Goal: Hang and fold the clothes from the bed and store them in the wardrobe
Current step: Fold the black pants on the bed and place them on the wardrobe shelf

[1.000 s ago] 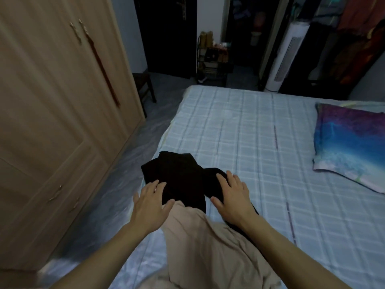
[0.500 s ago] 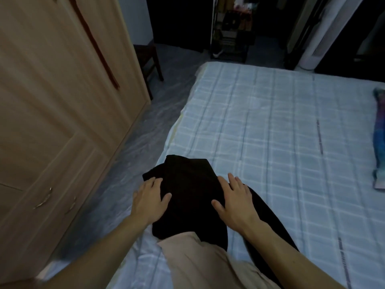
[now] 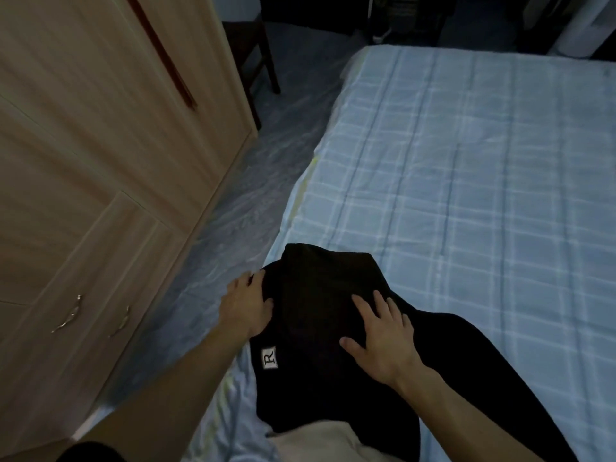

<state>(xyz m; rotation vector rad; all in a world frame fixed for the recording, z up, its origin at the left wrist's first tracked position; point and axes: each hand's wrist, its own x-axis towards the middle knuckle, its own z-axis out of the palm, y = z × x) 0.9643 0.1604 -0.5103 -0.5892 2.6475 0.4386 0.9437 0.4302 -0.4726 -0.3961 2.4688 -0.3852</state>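
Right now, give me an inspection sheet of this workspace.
Surface: bed, blue checked sheet, wrinkled near its edge.
Job's things: black garment folded at the bed's edge, white R label facing up; beige garment adjoins it nearer the person; wardrobe doors closed.
Clutter: nothing seen.
Grippers: left hand rests on the black garment's left edge; right hand lies flat on top.
Cables: nothing seen.
Surroundings: dark chair beside the wardrobe; grey floor; dim room.
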